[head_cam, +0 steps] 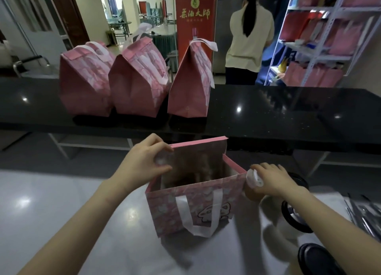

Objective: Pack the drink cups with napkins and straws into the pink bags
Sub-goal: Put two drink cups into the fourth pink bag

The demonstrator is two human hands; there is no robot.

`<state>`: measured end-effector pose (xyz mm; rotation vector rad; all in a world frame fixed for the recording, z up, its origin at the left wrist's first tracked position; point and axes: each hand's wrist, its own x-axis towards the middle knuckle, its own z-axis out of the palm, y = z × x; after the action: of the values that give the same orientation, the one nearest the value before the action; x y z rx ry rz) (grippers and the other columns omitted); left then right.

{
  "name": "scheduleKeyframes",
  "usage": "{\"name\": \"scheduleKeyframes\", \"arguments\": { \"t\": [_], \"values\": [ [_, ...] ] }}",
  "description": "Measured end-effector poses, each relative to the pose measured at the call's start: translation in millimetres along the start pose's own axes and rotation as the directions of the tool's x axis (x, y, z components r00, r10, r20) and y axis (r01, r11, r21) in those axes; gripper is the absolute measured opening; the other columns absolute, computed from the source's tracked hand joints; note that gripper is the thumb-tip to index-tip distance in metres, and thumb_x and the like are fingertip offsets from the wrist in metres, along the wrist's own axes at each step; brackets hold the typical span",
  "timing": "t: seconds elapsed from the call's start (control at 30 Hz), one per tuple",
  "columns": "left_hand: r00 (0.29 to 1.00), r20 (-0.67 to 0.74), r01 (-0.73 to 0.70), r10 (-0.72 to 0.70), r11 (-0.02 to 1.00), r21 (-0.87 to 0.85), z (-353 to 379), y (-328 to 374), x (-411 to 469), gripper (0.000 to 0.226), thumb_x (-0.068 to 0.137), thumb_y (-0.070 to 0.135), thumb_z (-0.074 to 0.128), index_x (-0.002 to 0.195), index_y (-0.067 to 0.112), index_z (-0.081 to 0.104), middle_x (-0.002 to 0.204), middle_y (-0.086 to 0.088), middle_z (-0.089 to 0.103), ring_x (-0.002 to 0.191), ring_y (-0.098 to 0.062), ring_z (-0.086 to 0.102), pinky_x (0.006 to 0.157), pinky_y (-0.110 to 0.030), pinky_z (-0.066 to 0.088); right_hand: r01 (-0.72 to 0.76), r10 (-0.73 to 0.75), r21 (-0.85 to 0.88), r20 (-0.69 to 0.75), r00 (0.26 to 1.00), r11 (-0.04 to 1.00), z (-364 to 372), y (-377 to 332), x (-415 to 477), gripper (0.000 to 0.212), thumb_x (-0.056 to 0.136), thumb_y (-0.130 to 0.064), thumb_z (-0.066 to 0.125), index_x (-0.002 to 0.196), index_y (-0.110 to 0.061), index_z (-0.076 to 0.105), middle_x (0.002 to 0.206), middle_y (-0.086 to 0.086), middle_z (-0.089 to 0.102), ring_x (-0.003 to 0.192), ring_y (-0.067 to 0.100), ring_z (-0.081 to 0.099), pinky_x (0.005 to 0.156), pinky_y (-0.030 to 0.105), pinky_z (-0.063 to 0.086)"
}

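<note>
Crowding right hand [270, 182]: black-lidded cups [296, 217]

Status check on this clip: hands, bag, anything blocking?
Left hand pinching open bag rim. Right hand gripping cup beside bag, not yet in. Three closed bags on counter. Bag mouth unobstructed.

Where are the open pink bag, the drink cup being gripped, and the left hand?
open pink bag [193, 208]: head view, front wall.
drink cup [255, 179]: head view, clear lid.
left hand [142, 163]: head view, back of hand.
</note>
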<state>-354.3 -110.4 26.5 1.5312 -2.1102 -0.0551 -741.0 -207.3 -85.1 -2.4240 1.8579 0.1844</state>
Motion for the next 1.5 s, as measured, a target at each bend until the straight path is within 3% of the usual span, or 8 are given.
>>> {"name": "scheduleKeyframes", "arguments": {
  "t": [0.13, 0.37, 0.53, 0.67, 0.9, 1.2, 1.37, 1.5],
  "values": [
    [0.994, 0.052, -0.103, 0.097, 0.989, 0.109, 4.7, 0.8, -5.7, 0.047, 0.064, 0.040, 0.085, 0.106, 0.025, 0.070, 0.108, 0.005, 0.055, 0.097, -0.017, 0.055, 0.085, -0.034, 0.047, 0.016, -0.015, 0.021, -0.052, 0.999, 1.000, -15.5, -11.6, -17.8, 0.079, 0.069, -0.064, 0.061, 0.138, -0.033, 0.039, 0.129, -0.004, 0.048, 0.115, 0.022, 0.047, 0.094, 0.033, 0.037],
    [0.993, -0.010, -0.110, 0.116, 0.964, 0.244, 9.4, 2.8, -30.2, 0.054, 0.066, 0.046, 0.080, 0.111, 0.020, 0.069, 0.104, 0.001, 0.056, 0.103, -0.021, 0.051, 0.094, -0.044, 0.048, 0.102, -0.069, 0.124, -0.249, 0.966, 0.987, -100.7, -16.1, -66.8, 0.083, 0.063, -0.056, 0.073, 0.138, -0.034, 0.048, 0.122, -0.004, 0.048, 0.106, 0.019, 0.048, 0.090, 0.031, 0.040],
    [0.998, 0.028, -0.059, 0.054, 0.963, 0.263, 12.7, 10.2, -41.1, 0.073, 0.068, 0.062, 0.067, 0.132, 0.028, 0.053, 0.127, 0.003, 0.049, 0.139, -0.025, 0.028, 0.118, -0.059, 0.008, 0.237, -0.126, 0.225, -0.417, 0.900, 0.945, -175.7, -44.4, -96.1, 0.080, 0.057, -0.054, 0.076, 0.131, -0.036, 0.053, 0.115, -0.011, 0.044, 0.104, 0.014, 0.052, 0.086, 0.030, 0.044],
    [1.000, 0.028, 0.003, -0.009, 0.980, 0.198, 13.6, 17.2, -46.9, 0.096, 0.063, 0.074, 0.053, 0.147, 0.033, 0.028, 0.148, 0.005, 0.026, 0.147, -0.021, 0.004, 0.120, -0.055, 0.000, 0.376, -0.230, 0.250, -0.465, 0.855, 0.892, -209.8, -89.9, -105.5, 0.082, 0.057, -0.064, 0.071, 0.133, -0.044, 0.047, 0.120, -0.015, 0.043, 0.108, 0.009, 0.047, 0.088, 0.028, 0.043],
    [0.999, 0.039, 0.007, -0.015, 0.981, 0.193, 14.9, 30.8, -55.9, 0.114, 0.062, 0.085, 0.048, 0.154, 0.032, 0.008, 0.160, 0.007, 0.008, 0.147, -0.019, -0.021, 0.114, -0.053, -0.020, 0.499, -0.419, 0.216, -0.328, 0.847, 0.839, -164.2, -176.4, -94.9, 0.084, 0.060, -0.068, 0.060, 0.137, -0.041, 0.041, 0.122, -0.015, 0.039, 0.114, 0.007, 0.042, 0.096, 0.029, 0.045],
    [0.988, 0.141, 0.037, -0.066, 0.979, 0.200, -0.5, 9.7, -76.3, 0.133, 0.050, 0.081, 0.064, 0.146, 0.046, -0.021, 0.158, 0.015, -0.023, 0.140, -0.021, -0.038, 0.104, -0.056, -0.033, 0.429, -0.406, 0.198, -0.148, 0.902, 0.881, -69.8, -181.5, -85.9, 0.078, 0.069, -0.049, 0.073, 0.136, -0.047, 0.032, 0.128, -0.017, 0.030, 0.114, 0.006, 0.035, 0.082, 0.020, 0.047],
    [0.983, 0.185, -0.043, 0.019, 0.991, 0.127, -0.6, 15.9, -87.6, 0.134, 0.049, 0.078, 0.065, 0.149, 0.043, -0.015, 0.158, 0.015, -0.024, 0.142, -0.023, -0.034, 0.109, -0.062, -0.019, 0.397, -0.379, 0.186, -0.127, 0.917, 0.899, -63.3, -188.5, -78.3, 0.087, 0.066, -0.047, 0.075, 0.138, -0.045, 0.028, 0.126, -0.015, 0.028, 0.111, 0.006, 0.033, 0.079, 0.022, 0.049],
    [0.982, 0.185, -0.051, 0.040, 0.997, 0.054, 0.7, 22.4, -90.7, 0.136, 0.048, 0.071, 0.071, 0.150, 0.043, -0.014, 0.158, 0.018, -0.023, 0.143, -0.019, -0.032, 0.112, -0.059, -0.013, 0.382, -0.375, 0.103, -0.086, 0.923, 0.918, -56.2, -209.2, -69.0, 0.091, 0.065, -0.044, 0.079, 0.140, -0.038, 0.029, 0.132, -0.006, 0.029, 0.121, 0.019, 0.032, 0.085, 0.035, 0.048]
  ]
}}
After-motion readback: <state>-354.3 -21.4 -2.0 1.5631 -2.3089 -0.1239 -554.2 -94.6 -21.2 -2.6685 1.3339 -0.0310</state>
